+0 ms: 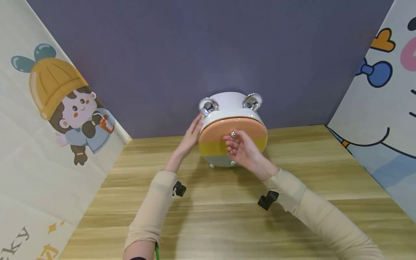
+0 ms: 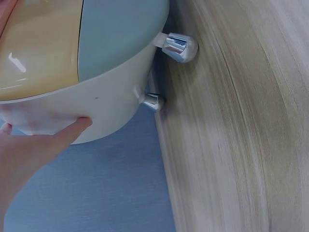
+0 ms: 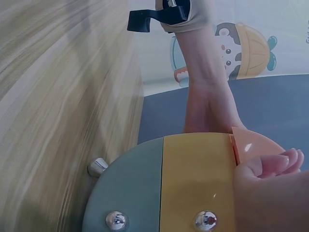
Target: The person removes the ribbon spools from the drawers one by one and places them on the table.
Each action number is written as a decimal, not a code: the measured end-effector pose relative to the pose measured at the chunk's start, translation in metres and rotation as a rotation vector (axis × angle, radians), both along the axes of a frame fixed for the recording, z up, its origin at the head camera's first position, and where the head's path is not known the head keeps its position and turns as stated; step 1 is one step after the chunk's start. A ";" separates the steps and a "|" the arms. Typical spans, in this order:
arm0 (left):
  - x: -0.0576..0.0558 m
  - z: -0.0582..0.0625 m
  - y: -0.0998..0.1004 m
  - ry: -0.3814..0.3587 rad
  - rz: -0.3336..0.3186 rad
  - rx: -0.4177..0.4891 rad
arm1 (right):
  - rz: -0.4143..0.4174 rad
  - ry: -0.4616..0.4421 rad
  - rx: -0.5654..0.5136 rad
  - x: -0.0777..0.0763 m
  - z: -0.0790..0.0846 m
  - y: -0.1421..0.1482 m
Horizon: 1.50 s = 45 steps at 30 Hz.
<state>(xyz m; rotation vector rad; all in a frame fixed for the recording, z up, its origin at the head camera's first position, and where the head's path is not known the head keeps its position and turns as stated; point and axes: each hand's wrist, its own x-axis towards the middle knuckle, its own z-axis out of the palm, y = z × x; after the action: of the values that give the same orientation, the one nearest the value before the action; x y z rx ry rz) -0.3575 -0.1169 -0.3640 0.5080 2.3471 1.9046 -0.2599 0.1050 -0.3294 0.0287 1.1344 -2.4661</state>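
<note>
A small round-fronted drawer cabinet [image 1: 227, 104] with a white shell, chrome ears and chrome feet stands on the wooden table. Its front has an orange drawer [image 1: 214, 128] on top, a yellow one [image 2: 38, 53] in the middle and a grey-green one [image 3: 130, 179] below. My right hand [image 1: 243, 153] pinches the chrome knob [image 1: 233, 134] of the orange drawer, whose edge sticks out a little past the yellow front in the right wrist view. With extended fingers, my left hand [image 1: 191, 135] rests against the cabinet's left side.
The wooden table [image 1: 221, 216] meets a dark blue-grey back wall [image 1: 182, 54] right behind the cabinet. Cartoon-printed panels rise at the left [image 1: 22, 119] and right [image 1: 399, 137]. Small black cameras sit on both wrists.
</note>
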 end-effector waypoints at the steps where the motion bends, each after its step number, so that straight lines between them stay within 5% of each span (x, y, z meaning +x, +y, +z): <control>1: 0.000 0.000 0.000 0.001 0.001 -0.002 | 0.000 0.003 0.003 0.001 0.000 0.000; 45: 0.005 -0.001 0.000 -0.050 -0.018 0.072 | 0.036 0.045 0.063 0.034 -0.006 0.008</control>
<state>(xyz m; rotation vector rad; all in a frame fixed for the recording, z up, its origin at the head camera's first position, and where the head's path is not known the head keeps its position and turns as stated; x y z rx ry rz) -0.3528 -0.1170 -0.3648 0.4805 2.2429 1.9760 -0.2264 0.1131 -0.3357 -0.0291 1.2206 -2.4106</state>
